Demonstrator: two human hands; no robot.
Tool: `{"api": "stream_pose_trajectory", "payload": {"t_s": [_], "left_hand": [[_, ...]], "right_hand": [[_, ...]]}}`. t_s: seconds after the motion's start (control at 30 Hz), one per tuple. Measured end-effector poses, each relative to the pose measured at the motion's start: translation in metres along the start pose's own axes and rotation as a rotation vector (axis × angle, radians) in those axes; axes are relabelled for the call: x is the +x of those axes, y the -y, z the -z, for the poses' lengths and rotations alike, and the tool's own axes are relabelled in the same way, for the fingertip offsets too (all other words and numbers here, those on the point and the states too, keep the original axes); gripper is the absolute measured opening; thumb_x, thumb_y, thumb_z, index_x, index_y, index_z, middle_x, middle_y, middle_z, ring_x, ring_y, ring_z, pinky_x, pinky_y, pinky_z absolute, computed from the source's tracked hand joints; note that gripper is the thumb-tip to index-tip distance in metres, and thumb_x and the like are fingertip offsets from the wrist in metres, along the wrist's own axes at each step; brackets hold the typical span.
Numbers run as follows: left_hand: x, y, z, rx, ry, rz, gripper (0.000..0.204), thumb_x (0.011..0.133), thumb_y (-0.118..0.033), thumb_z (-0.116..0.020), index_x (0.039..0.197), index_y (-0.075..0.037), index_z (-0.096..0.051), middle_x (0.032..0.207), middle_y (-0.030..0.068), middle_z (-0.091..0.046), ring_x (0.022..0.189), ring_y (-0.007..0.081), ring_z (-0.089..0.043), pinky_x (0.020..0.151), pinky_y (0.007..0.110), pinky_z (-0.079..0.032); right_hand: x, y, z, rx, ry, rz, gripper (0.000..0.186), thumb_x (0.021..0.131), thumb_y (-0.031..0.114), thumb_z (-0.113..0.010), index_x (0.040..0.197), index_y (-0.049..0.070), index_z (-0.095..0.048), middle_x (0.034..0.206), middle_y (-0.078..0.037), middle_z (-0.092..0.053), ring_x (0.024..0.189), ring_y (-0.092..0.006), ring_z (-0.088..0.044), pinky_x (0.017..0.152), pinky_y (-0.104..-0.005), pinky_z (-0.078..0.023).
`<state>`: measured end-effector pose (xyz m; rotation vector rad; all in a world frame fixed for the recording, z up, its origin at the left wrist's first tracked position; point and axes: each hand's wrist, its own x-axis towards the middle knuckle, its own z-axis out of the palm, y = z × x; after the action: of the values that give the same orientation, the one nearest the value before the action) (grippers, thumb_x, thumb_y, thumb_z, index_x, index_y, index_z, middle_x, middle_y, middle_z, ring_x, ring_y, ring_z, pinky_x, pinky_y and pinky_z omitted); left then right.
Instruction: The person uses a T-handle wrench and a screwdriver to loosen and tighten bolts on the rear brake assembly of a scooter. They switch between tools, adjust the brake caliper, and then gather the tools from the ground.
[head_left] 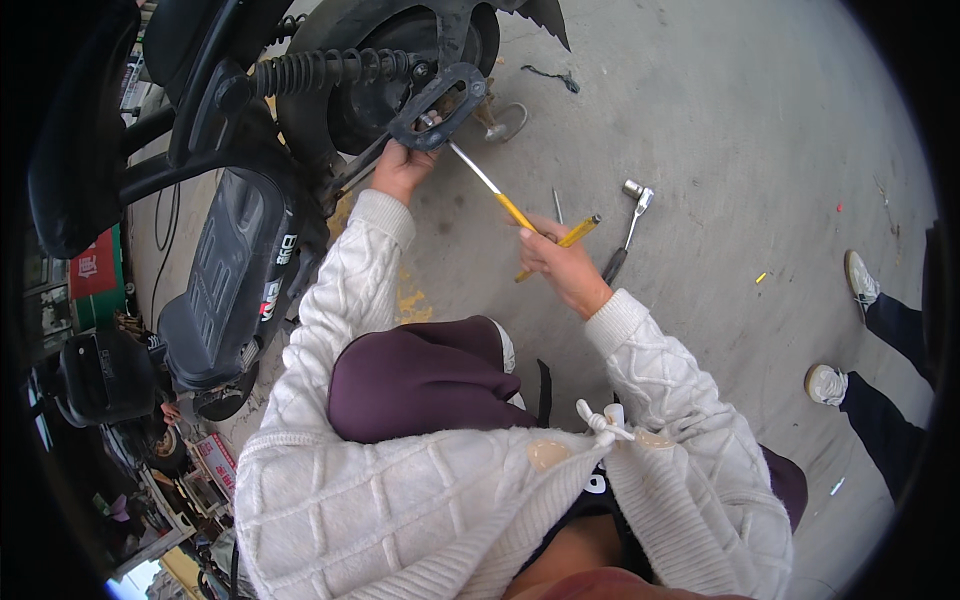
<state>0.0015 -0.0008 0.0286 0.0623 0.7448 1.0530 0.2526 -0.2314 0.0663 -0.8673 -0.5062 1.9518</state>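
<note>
My right hand [562, 262] is closed around the yellow crossbar of a T-handle wrench [517, 213]. The wrench's silver shaft slants up and left to a black oval loop-shaped part [462, 112] by the rear wheel of a black two-wheeler [225, 270]. At that loop, my left hand [404, 168] has its fingers curled, partly hidden behind the black part. A small silvery piece shows by the fingertips through the slot; whether the hand grips it or the loop is unclear.
A ratchet with a socket [632, 215] and a thin metal rod [558, 204] lie on the concrete right of my right hand. A coil-spring shock absorber [330, 72] flanks the wheel [385, 100]. Another person's shoes [828, 384] stand at the right.
</note>
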Motion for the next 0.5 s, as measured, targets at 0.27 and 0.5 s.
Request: {"api": "stream_pose_trajectory", "payload": {"t_s": [0.27,0.5], "left_hand": [[-0.006,0.006,-0.008,-0.004,-0.017,0.0,0.025,0.097,-0.011,-0.055,0.121,-0.003,-0.058,0.111,0.0153,-0.07,0.097,0.0289,-0.07,0.076,0.041,-0.06],[-0.009,0.009,-0.008,-0.022,0.009,0.012,0.026,0.099,-0.014,-0.054,0.122,-0.003,-0.058,0.111,0.0147,-0.07,0.098,0.0278,-0.07,0.079,0.04,-0.059]], "right_hand": [[0.004,0.0,0.007,0.7,0.191,-0.176,0.041,0.101,0.017,-0.049,0.136,-0.005,-0.045,0.062,0.01,-0.027,0.052,-0.0015,-0.028,0.061,-0.0224,-0.031],[0.006,0.032,0.023,0.242,0.124,-0.125,0.04,0.101,0.018,-0.052,0.133,-0.006,-0.05,0.062,0.011,-0.026,0.051,-0.0021,-0.025,0.057,-0.0224,-0.029]]}}
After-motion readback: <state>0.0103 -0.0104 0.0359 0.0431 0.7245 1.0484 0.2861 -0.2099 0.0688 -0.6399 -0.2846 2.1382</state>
